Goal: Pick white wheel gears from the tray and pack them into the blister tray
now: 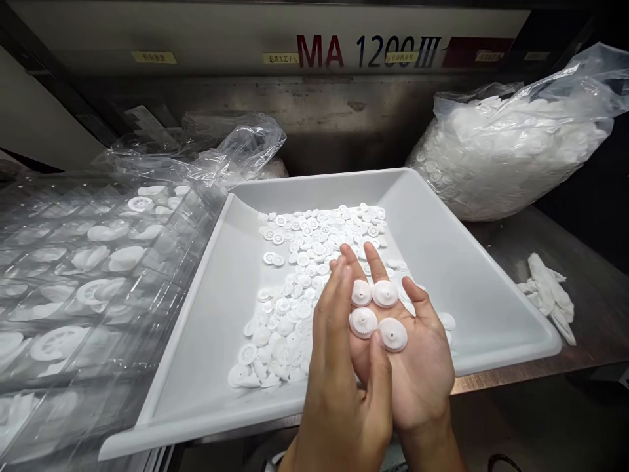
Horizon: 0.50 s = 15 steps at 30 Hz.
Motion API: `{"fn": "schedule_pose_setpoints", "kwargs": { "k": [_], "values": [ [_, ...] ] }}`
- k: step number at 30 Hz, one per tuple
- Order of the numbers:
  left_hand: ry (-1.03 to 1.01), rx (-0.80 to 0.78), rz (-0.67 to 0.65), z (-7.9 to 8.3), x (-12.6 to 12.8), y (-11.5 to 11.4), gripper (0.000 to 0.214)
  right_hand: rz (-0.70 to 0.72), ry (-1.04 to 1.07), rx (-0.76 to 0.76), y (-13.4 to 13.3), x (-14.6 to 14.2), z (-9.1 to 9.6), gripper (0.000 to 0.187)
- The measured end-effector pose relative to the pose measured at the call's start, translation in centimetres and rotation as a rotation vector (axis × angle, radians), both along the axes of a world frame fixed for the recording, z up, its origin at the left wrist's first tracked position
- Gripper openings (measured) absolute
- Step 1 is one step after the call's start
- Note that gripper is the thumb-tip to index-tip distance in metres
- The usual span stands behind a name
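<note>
Over the tray my right hand [425, 370] lies palm up with its fingers stretched out, bearing several small white plastic gears [385, 294] on the palm and fingers. The gears are round with toothed rims and a small centre hub, lying side by side in two rows. My left hand [339, 367] stands edge-on against the right one, fingers straight and thumb apart. Its thumb tip touches the edge of the lower right gear [392, 335]. Beneath, many loose white gears [282, 324] are spread across the pale grey tray [184, 373]. Both hands hide part of them.
Stacked clear blister trays [98, 295] holding white gears stand at the left. Behind them lies a crumpled clear bag [240, 151]. A full plastic bag of white parts [506, 151] sits at the back right. A crumpled white glove or cloth [548, 295] lies on the metal bench [594, 328].
</note>
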<state>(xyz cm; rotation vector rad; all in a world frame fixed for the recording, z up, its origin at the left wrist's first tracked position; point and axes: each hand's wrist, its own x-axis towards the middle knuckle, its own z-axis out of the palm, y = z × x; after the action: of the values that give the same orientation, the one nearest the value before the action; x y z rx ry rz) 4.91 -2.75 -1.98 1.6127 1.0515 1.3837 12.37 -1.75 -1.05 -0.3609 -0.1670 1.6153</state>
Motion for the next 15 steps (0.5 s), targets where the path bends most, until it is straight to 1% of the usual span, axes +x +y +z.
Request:
{"fn": "schedule_pose_setpoints", "kwargs": {
  "k": [3, 6, 8, 10, 12, 15],
  "values": [
    [-0.093, -0.098, -0.002, 0.3, 0.1, -0.4, 0.058, 0.013, 0.015, 0.028, 0.1, 0.0, -0.2, 0.050],
    [-0.294, -0.245, -0.016, 1.1, 0.3, -0.7, 0.050, -0.007, 0.085, 0.085, 0.1, 0.0, -0.1, 0.051],
    [-0.432, -0.312, -0.005, 1.5, 0.5, -0.8, 0.046, -0.021, 0.120, 0.102, 0.0, 0.0, -0.2, 0.053],
    [-0.551, -0.346, -0.005, 1.7, 0.6, -0.7, 0.043, -0.027, 0.136, 0.110, -0.1, 0.1, -0.3, 0.056],
    [-0.628, -0.369, -0.016, 1.8, 0.6, -0.6, 0.042, -0.025, 0.128, 0.116, -0.1, 0.1, -0.4, 0.058],
    [-0.659, -0.383, -0.027, 1.9, 0.4, -0.6, 0.042, -0.009, 0.082, 0.126, -0.1, 0.2, -0.5, 0.061]
  ]
}}
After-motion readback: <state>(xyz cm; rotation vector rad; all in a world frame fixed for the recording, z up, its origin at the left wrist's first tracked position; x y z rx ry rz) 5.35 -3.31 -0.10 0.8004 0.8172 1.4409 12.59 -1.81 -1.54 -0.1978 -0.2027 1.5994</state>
